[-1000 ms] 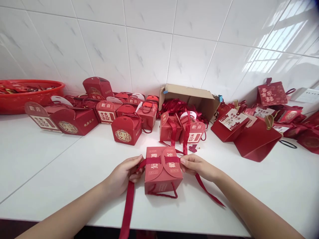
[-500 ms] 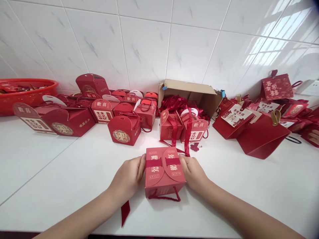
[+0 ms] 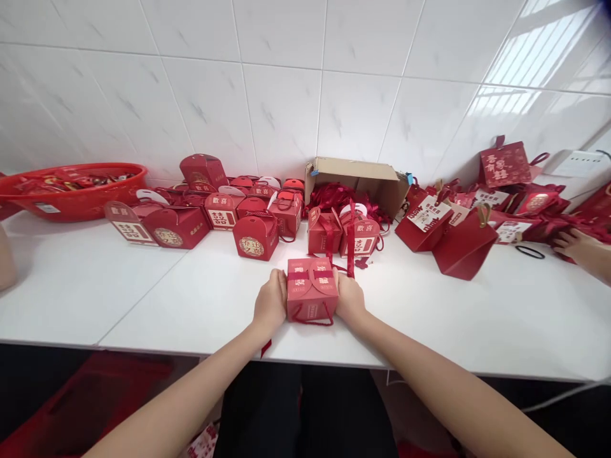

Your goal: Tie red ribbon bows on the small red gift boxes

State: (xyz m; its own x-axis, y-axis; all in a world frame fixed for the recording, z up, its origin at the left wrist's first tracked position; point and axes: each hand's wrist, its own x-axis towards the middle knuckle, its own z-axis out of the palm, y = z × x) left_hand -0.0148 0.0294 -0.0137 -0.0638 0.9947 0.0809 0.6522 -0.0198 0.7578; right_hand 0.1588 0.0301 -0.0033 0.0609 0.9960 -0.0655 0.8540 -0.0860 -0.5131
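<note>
A red gift box with a closed, overlapping lid stands on the white table in front of me, its twisted cord handle hanging down the near side. Across its top runs a dark red ribbon, threaded through the lid. My left hand is closed against the box's left side, and a ribbon tail hangs below it at the table edge. On the opposite side my right hand grips the box, its fingertips mostly hidden. Just behind, more ribbon drapes over two small boxes.
Several red boxes stand behind to the left, near a red basin. A cardboard carton holds red ribbon. Red pouches lie to the right, where another person's hand reaches in. Another person's arm shows at the left.
The view has pulled back and now takes in the table's front edge and other people's arms. Both my hands stay on the gift box, with no clear change in grip.
</note>
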